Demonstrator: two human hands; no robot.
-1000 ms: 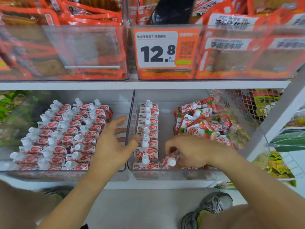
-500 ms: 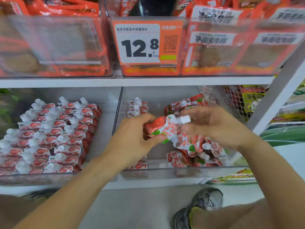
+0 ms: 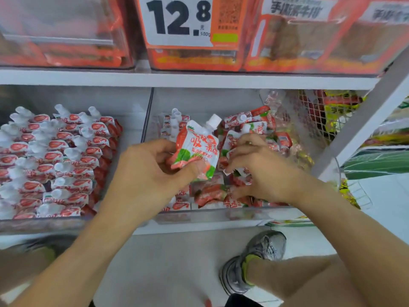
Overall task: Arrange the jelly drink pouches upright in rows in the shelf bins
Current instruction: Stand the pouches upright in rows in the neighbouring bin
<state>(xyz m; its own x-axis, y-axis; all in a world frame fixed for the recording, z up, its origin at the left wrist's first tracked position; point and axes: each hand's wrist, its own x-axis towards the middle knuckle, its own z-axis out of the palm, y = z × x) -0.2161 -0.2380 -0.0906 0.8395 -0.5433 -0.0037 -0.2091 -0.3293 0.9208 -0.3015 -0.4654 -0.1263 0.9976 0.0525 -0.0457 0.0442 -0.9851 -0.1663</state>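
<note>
A red-and-white jelly pouch [image 3: 197,149] with a white cap stands upright in the grip of my left hand [image 3: 150,171], above the right clear bin [image 3: 210,214]. My right hand [image 3: 265,173] is beside it, fingers curled round a small bunch of pouches [image 3: 232,156]. In this bin a single upright row [image 3: 174,122] runs along the left wall, and loose pouches [image 3: 254,125] lie piled at the right and under my hands. The left bin [image 3: 44,222] holds several upright rows of pouches [image 3: 57,160].
The upper shelf [image 3: 199,78] carries clear bins of orange packs and a 12.8 price tag [image 3: 179,18]. A white slanted post [image 3: 363,120] and a wire mesh basket [image 3: 309,111] stand at the right. My grey shoe [image 3: 254,262] is on the floor below.
My right hand lifted a bunch of pouches from the front of the right bin. My left hand left the bin divider and took one pouch, now held upright apart from the bunch.
</note>
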